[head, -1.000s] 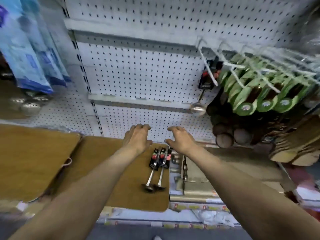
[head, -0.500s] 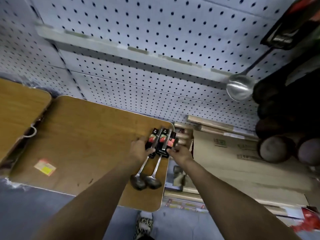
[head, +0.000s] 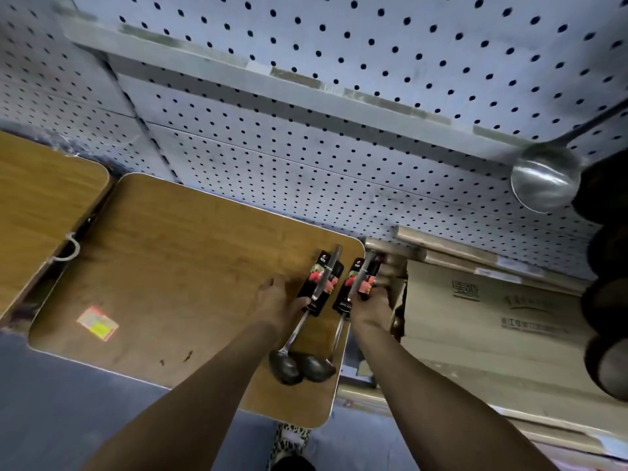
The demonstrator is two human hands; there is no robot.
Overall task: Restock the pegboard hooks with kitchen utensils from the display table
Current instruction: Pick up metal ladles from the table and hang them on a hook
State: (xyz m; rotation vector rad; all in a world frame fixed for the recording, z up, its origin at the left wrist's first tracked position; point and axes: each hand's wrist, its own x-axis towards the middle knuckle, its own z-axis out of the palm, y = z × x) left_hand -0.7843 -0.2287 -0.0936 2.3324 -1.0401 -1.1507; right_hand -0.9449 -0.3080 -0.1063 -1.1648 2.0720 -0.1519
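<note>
Both hands now separated ladles: left hand (head: 277, 305) pinches left ladle (head: 307, 311), right hand (head: 368, 305) grips right ladle (head: 343, 317) nr surface (head: 163, 266) edge; bowls touching, may snag on lift.

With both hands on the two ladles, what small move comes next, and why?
Probably lift both off the table: the left hand grips one carded ladle, the right hand the other ladle, and their bowls seem to rest on the wood.

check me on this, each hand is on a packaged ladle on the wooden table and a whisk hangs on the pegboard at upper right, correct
Not quite. The head view shows a steel ladle, not a whisk, hanging on the pegboard. The rest holds: left hand and right hand each hold a packaged ladle on the wooden table.
</note>
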